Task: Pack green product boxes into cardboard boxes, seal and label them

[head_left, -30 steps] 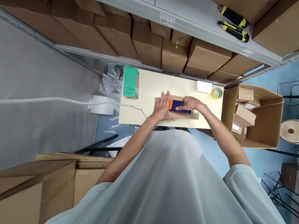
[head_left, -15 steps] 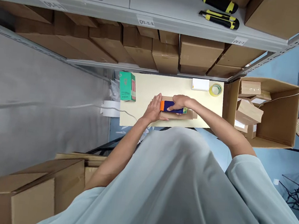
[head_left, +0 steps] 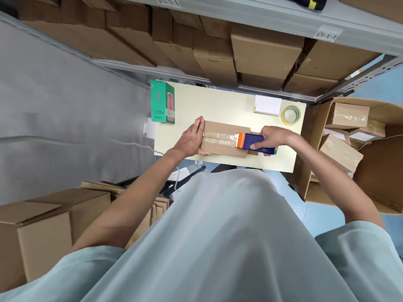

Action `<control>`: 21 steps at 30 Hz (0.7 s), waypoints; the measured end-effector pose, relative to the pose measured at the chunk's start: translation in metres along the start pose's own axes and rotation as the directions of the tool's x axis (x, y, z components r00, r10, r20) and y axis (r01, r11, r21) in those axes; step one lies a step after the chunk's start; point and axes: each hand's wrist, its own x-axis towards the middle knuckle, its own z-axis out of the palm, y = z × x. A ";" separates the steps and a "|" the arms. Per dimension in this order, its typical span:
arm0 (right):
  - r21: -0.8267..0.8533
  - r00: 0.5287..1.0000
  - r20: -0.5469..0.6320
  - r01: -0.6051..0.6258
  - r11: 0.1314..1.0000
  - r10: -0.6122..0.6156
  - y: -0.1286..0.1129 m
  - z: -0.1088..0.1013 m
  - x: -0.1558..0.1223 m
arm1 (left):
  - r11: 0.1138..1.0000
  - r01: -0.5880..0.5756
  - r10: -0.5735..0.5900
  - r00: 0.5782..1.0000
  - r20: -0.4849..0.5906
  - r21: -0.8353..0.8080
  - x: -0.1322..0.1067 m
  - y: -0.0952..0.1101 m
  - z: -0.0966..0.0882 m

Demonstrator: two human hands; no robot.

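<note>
A flat brown cardboard box (head_left: 220,146) lies on the pale yellow table (head_left: 207,107). A strip of clear tape runs along its top. My left hand (head_left: 190,140) presses on the box's left end, fingers curled over the edge. My right hand (head_left: 274,138) grips a blue and orange tape dispenser (head_left: 252,142) at the box's right end.
A green product box (head_left: 162,102) stands at the table's left corner. A white pad (head_left: 268,105) and a tape roll (head_left: 290,115) lie at the far right. An open carton (head_left: 370,152) with small parcels stands to the right. Shelves of cartons (head_left: 264,56) rise behind. More cartons (head_left: 29,237) sit near left.
My right hand has drawn the tape dispenser from the box's left end to its right end, leaving a strip of tape. My left hand stays at the left end.
</note>
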 end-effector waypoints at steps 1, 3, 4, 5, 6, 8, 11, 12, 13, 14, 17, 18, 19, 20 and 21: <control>0.051 1.000 0.024 -0.010 0.999 0.008 0.017 -0.001 -0.009 | 1.000 0.013 -0.013 1.000 0.013 0.017 0.000 0.001 -0.001; 0.156 0.997 0.075 -0.028 0.987 0.017 0.046 -0.001 -0.025 | 0.998 0.037 -0.038 0.999 0.034 0.046 0.001 0.004 -0.002; 0.203 0.996 0.093 -0.035 0.979 0.016 0.059 0.000 -0.031 | 0.997 0.046 -0.049 0.998 0.041 0.059 0.002 0.005 -0.003; 0.243 0.994 0.105 -0.035 0.969 0.010 0.070 0.002 -0.035 | 0.996 0.055 -0.059 0.997 0.048 0.072 0.002 0.007 -0.004; 0.273 0.994 0.110 -0.029 0.962 -0.001 0.079 0.004 -0.037 | 0.994 0.062 -0.067 0.996 0.054 0.086 0.003 0.009 -0.005; 0.289 0.995 0.099 -0.004 0.957 -0.026 0.093 0.009 -0.036 | 0.990 0.077 -0.085 0.994 0.070 0.116 0.003 0.014 -0.008; 0.211 0.998 0.062 0.011 0.977 -0.025 0.104 0.017 -0.024 | 0.981 0.100 -0.116 0.989 0.087 0.166 0.004 0.021 -0.010; 0.174 0.998 0.056 0.005 0.985 -0.015 0.106 0.019 -0.018 | 0.977 0.106 -0.124 0.988 0.088 0.183 0.004 0.022 -0.011; 0.140 0.999 0.051 -0.004 0.990 -0.003 0.106 0.021 -0.012 | 0.974 0.109 -0.128 0.988 0.087 0.197 0.005 0.024 -0.011; 0.110 0.999 0.043 -0.013 0.994 0.008 0.106 0.022 -0.007 | 0.972 0.109 -0.129 0.988 0.085 0.206 0.005 0.025 -0.011; 0.036 0.999 -0.002 -0.050 0.998 0.050 0.099 0.025 0.004 | 0.971 0.108 -0.127 0.989 0.079 0.211 0.006 0.027 -0.010; 0.008 0.997 -0.030 -0.068 0.998 0.068 0.095 0.026 0.007 | 0.972 0.109 -0.127 0.989 0.076 0.209 0.006 0.028 -0.009; -0.020 0.995 -0.059 -0.087 0.996 0.085 0.090 0.028 0.008 | 0.973 0.108 -0.125 0.989 0.075 0.206 0.006 0.029 -0.009; -0.046 0.991 -0.086 -0.106 0.993 0.102 0.085 0.029 0.010 | 0.973 0.106 -0.123 0.990 0.075 0.204 0.005 0.030 -0.008; -0.065 0.987 -0.111 -0.122 0.990 0.114 0.079 0.031 0.011 | 0.974 0.104 -0.121 0.990 0.073 0.201 0.005 0.031 -0.008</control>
